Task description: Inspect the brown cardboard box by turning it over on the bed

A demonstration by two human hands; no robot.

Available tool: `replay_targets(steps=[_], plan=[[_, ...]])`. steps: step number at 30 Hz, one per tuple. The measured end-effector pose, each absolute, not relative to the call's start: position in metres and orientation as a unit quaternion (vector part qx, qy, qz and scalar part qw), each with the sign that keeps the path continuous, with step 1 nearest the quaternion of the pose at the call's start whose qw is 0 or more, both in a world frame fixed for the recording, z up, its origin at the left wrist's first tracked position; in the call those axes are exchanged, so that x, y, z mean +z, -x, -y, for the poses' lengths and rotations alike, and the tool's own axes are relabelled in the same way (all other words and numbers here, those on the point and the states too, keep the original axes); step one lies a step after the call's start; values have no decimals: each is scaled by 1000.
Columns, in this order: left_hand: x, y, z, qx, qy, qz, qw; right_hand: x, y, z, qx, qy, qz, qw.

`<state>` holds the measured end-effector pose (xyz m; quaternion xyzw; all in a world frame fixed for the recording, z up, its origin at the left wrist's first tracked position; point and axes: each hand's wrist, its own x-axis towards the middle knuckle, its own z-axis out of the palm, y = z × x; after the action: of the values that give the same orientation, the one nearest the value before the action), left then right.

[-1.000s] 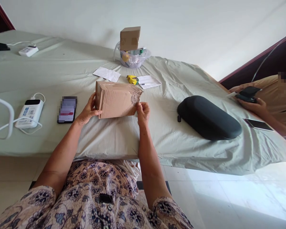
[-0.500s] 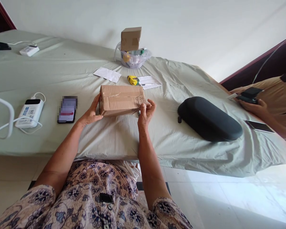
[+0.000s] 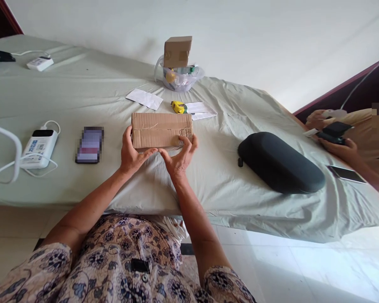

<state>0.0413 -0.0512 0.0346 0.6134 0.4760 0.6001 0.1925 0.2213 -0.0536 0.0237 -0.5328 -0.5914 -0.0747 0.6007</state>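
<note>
A taped brown cardboard box [image 3: 160, 129] lies flat on the grey-green sheet [image 3: 82, 97] of the bed in front of me. My left hand [image 3: 131, 152] cups its near left corner, thumb up its left side and fingers under the front edge. At the box's near right end my right hand [image 3: 180, 155] holds on with thumb and fingers spread along the front face. Both hands grip the box.
A phone [image 3: 89, 144] and a white power bank [image 3: 38, 146] with cable lie to the left. A black oval case [image 3: 279, 162] sits to the right. Behind the box are a yellow tape measure [image 3: 177, 107], papers [image 3: 144, 98], and a clear bowl [image 3: 181, 78] with a small box [image 3: 177, 51]. Another person's hands [image 3: 333, 136] hold a device at far right.
The box was tilted up on its edge a second ago; it has been laid flat on the sheet. Both hands slid to its near front edge.
</note>
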Motion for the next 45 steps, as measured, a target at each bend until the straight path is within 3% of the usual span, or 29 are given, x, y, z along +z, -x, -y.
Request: replay_targets(steps=[7, 15, 22, 28, 45], plan=[[33, -46, 50, 609, -589, -496, 187, 22, -220, 52, -4, 551, 574, 606], [38, -24, 35, 644, -571, -468, 200, 21, -240, 42, 67, 462, 573, 674], [30, -16, 26, 575, -632, -514, 75, 25, -221, 56, -20, 398, 670, 626], [23, -32, 35, 529, -735, -421, 45, 25, -204, 62, -44, 319, 735, 596], [27, -34, 40, 529, -767, -362, 25, 24, -229, 46, -71, 468, 614, 632]])
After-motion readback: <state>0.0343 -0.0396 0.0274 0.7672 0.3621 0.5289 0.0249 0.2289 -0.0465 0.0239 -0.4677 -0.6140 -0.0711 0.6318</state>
